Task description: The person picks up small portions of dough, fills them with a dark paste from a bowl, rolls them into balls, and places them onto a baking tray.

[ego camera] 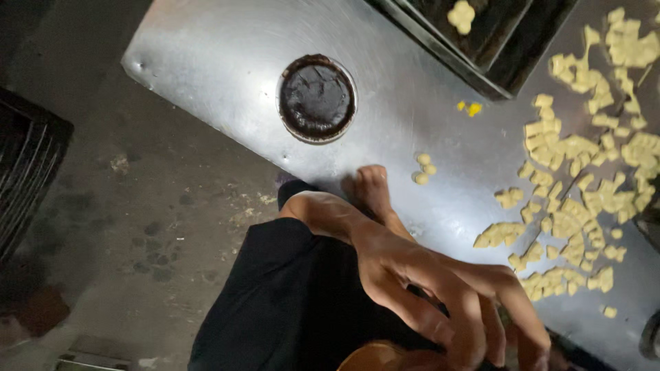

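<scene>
At the desk (227,62) edge | many dough pieces (577,199) lay cut, three dough balls (423,168) rolled | my right hand (440,288) grip hung spread, empty | my left hand (375,189) grip: couldn't tell | dark paste bowl (317,98) stood full.

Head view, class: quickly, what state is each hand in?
One hand: fingers spread and curled downward, holding nothing visible; left or right cannot be told.
Other hand: not in view.

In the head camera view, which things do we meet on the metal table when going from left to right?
Round container of dark paste → three small dough pieces → yellow crumb → big scatter of cut dough pieces.
</scene>
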